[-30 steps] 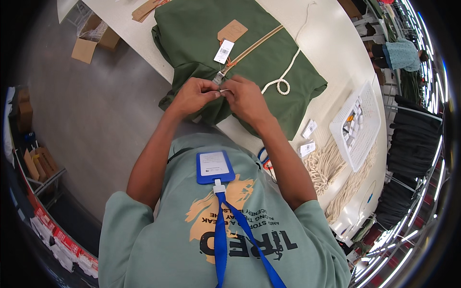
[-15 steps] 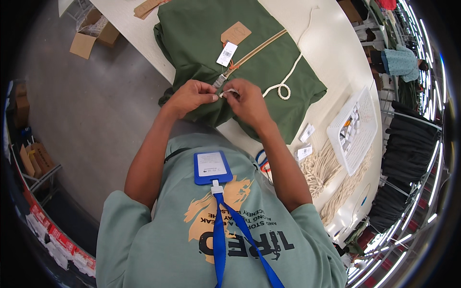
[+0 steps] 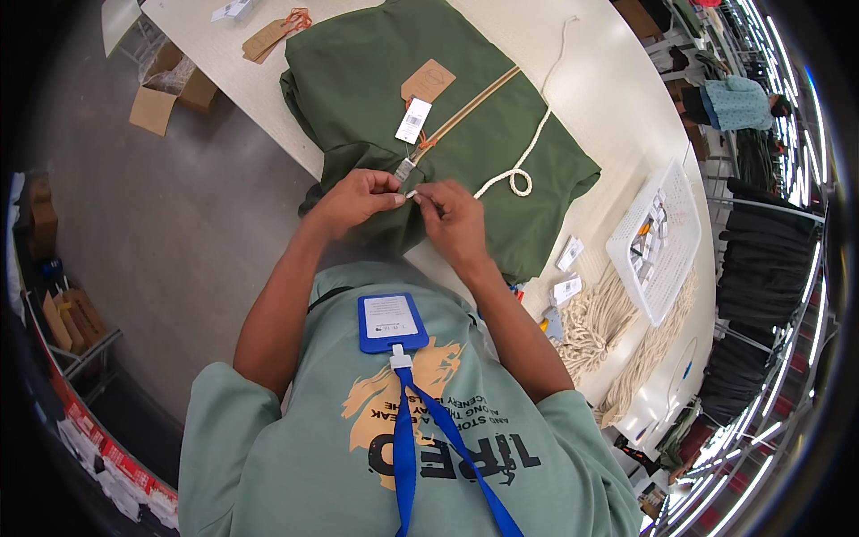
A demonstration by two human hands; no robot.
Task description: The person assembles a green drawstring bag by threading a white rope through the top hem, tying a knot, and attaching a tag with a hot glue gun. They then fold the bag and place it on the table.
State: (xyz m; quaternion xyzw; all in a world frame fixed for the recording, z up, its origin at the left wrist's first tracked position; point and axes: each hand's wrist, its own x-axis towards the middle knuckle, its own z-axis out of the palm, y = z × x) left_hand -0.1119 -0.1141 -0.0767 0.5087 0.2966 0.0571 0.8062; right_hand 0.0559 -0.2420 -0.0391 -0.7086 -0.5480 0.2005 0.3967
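— Looking past the folded dark green fabric garment, we find one container: a white perforated plastic basket to its right on the pale table, with small packets in it that we cannot make out further.

— What do our hands hold?

— Both sit at the garment's near edge. Our left hand and right hand have fingers pinched narrow, tips almost meeting, on a small pale tag piece at the lower end of the tan strap that runs up across the garment.

— And around the garment?

— On it lie a brown card tag, a white paper tag and a looped white cord trailing to the upper right. Bundles of cream rope lie right of the garment's near corner, below the basket, with small white labels between.

— Any open room?

— Right of the garment, up to the basket, the table lies bare. Left of the garment the table edge drops to grey floor with a cardboard box.
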